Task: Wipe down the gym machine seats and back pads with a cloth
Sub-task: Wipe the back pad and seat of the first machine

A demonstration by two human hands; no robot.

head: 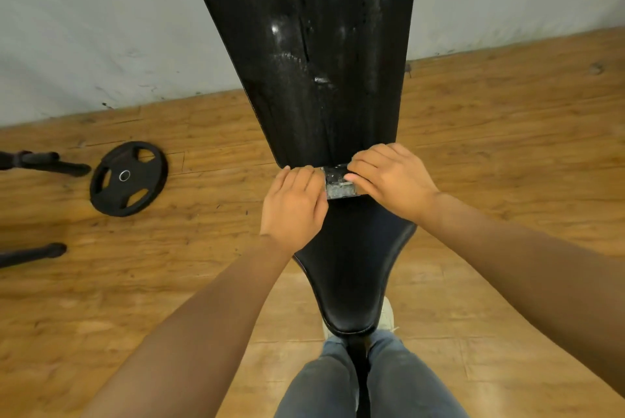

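Note:
A long black back pad (pixel 314 45) runs away from me, shiny with wet streaks and droplets. Its near end meets the narrower black seat (pixel 355 265). At the gap between the two lies a small grey speckled cloth (pixel 340 184), pressed down there. My left hand (pixel 292 204) has its fingers curled over the cloth's left end. My right hand (pixel 392 177) grips the right end, its fingers closed over it. Most of the cloth is hidden under the two hands.
A black weight plate (pixel 128 178) lies flat on the wooden floor (pixel 169 282) to the left. Two black equipment legs (pixel 44 162) poke in from the left edge. A grey wall (pixel 84 28) stands behind. My jeans-clad legs (pixel 324 383) straddle the seat's near tip.

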